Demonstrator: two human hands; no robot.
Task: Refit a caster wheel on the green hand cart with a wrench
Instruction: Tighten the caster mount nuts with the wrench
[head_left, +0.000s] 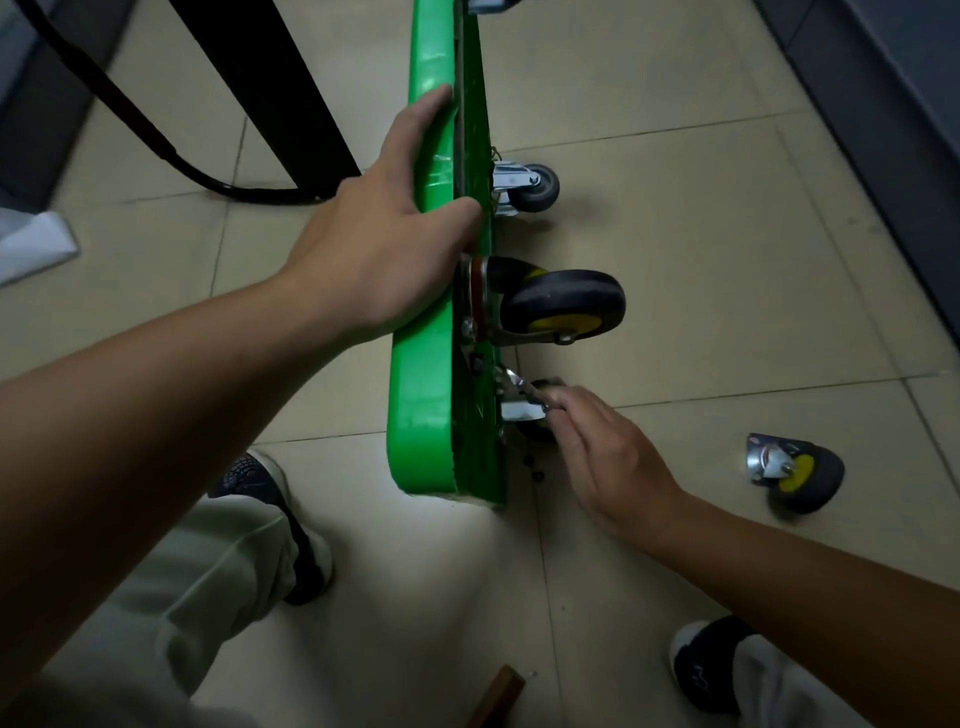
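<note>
The left hand (384, 249) grips the green cart (421, 405) edge; the right hand (608, 457) pinches a wrench (523, 389) against the caster (519, 411) at its fingertips.

Head-worn view, steeply downward, close – floor (675, 260) below
</note>
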